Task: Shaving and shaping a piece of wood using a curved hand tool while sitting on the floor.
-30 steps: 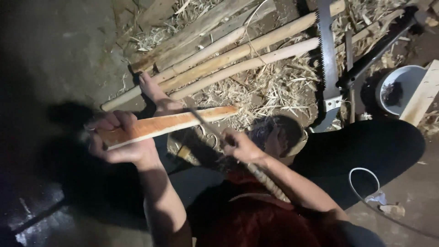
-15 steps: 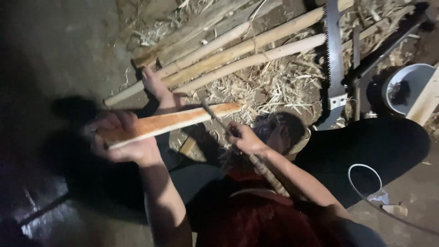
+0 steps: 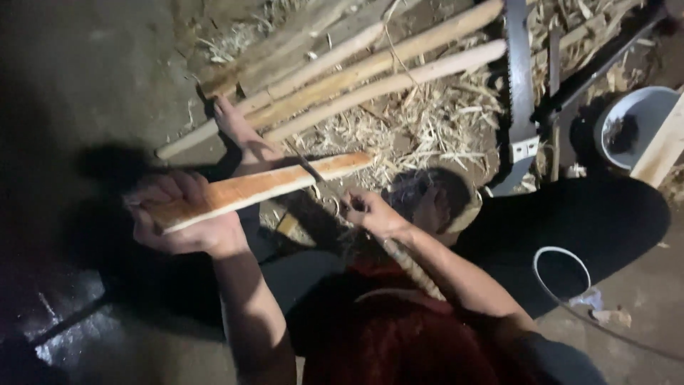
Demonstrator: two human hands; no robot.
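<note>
While the left hand (image 3: pixel 187 221) is clenched around the near end of a flat wooden slat (image 3: pixel 260 187), the slat runs out over the lap, its far end hanging free above a litter of straw and shavings (image 3: pixel 420 128). Right hand (image 3: pixel 370 212) is wrapped on the handle of a thin knife (image 3: pixel 308 168), whose dark blade lies across the slat's upper face near the far end. Judgement: the cut will go best with the blade held at a low angle and drawn along the grain, the slat braced hard so it does not twist; thin passes, fingers of the holding hand kept behind the edge. Slat surface looks pale orange, freshly pared, smooth on the lit face with a straight edge. A bare foot (image 3: pixel 239 132) rests just beyond it on the ground. Behind lie several peeled round poles (image 3: pixel 385 75), pale, long and roughly parallel. A toothed saw blade (image 3: pixel 520 78) stands beside them; a white bowl (image 3: pixel 641 114) with dark contents sits at right. Floor is dusty, grey.
</note>
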